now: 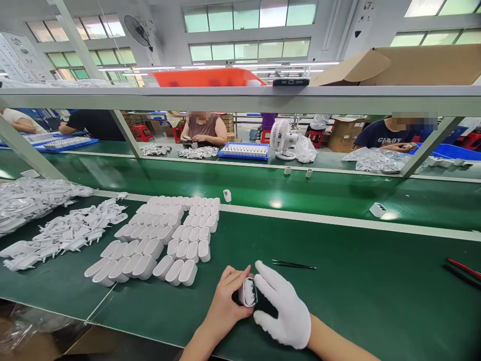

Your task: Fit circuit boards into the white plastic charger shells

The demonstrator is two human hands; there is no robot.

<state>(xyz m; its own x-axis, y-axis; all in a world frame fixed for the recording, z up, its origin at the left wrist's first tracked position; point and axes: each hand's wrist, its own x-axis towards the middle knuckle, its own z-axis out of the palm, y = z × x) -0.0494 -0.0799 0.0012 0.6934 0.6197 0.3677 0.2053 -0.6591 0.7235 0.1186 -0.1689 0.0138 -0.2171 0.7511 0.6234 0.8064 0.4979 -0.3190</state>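
My left hand (229, 300) grips a small white oval plastic housing (247, 293), its open end turned up toward me. At the right rim of the housing a green circuit board (256, 291) sticks out. My right hand (282, 307) wears a white glove, with its thumb and fingertips around the edges of that board, close against the housing. How far the board reaches inside is hidden. Black tweezers (294, 264) lie on the green mat beyond the gloved hand.
Rows of white housings (161, 235) stand at the left, beside a heap of white parts (71, 228) and a plastic bag (30, 200). A red-handled tool (464, 268) lies far right. Single housings (378, 210) rest on the green belt (323, 193). Across it, people work.
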